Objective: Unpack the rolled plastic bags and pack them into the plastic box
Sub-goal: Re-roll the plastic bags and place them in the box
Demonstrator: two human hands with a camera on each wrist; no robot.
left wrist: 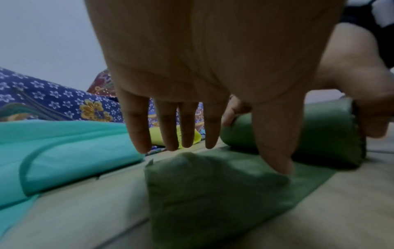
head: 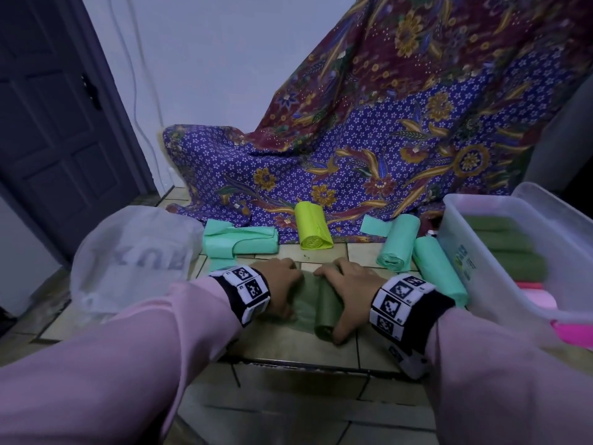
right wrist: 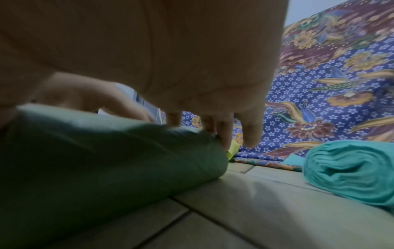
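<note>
A dark green roll of bags (head: 324, 311) lies on the tiled floor in front of me. My right hand (head: 333, 300) lies over it, thumb at its near end and fingers curled past its far end (right wrist: 215, 133). A loose green sheet (left wrist: 213, 193) runs out from the roll to the left. My left hand (head: 282, 284) has straight fingers and its thumb (left wrist: 275, 151) presses that sheet down. The clear plastic box (head: 487, 277) stands at the right with dark green rolls (head: 507, 248) and pink ones (head: 539, 300) inside.
Two mint rolls (head: 398, 245) (head: 439, 271) lie beside the box, a lime roll (head: 313, 229) lies further back, and a partly unrolled mint roll (head: 240, 242) is at the left. A clear empty bag (head: 134, 261) sits far left. Patterned cloth (head: 385, 139) hangs behind.
</note>
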